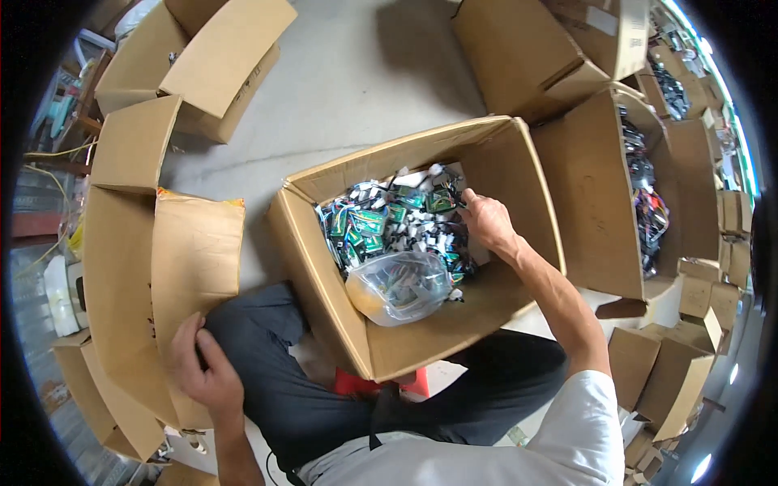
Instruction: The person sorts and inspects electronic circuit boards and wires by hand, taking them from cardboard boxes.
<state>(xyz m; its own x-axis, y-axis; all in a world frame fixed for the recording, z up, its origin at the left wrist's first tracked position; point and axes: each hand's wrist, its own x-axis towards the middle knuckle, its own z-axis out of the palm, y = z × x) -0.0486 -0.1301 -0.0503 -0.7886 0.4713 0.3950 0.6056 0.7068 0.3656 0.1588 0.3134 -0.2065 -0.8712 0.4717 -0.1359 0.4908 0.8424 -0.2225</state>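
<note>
A large cardboard box stands between my knees, its inside facing up. In it lies a heap of small green circuit boards with black wires and white connectors. My right hand reaches into the box, its thumb and fingers pinched at the edge of a green circuit board at the heap's far right. A clear plastic bag rests on the near part of the heap. Over my left thigh, beside the flap of another box, my left hand is empty, with thumb and fingers apart.
An open cardboard box stands close on my left, its flap folded toward me. Another carton is at the far left. On the right, a box holds dark cabled parts. A red stool shows beneath me.
</note>
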